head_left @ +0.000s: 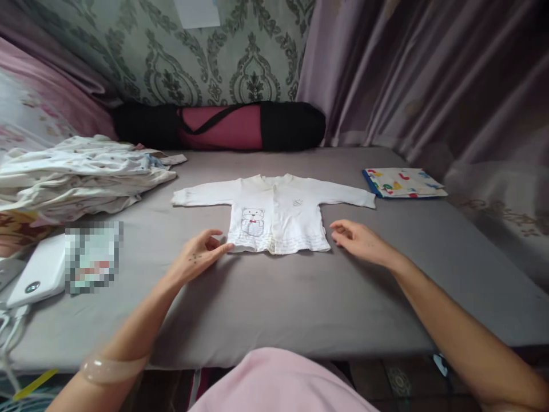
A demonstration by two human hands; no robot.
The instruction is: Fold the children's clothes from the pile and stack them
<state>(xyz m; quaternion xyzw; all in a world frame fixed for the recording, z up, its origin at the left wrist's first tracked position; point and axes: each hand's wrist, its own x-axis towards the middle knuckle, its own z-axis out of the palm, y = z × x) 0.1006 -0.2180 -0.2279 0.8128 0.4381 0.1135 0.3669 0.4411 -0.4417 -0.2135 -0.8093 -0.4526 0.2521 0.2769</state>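
A small white long-sleeved shirt (295,220) with a bear print lies flat on the grey sheet (257,309), its sleeves spread out to both sides and its collar pointing away from me. At the shirt's lower left corner is my left hand (203,254), thumb and fingers apart, the thumb tip at the hem. Just beyond the lower right corner, my right hand (355,239) hovers near the side edge with its fingers loosely curled and nothing visible in them.
Piled clothes (81,177) are at the left, with a white power bank (43,272) and cables nearer me. A folded patterned cloth (405,183) lies at the right. A black and maroon long bag (223,127) rests against the patterned wall.
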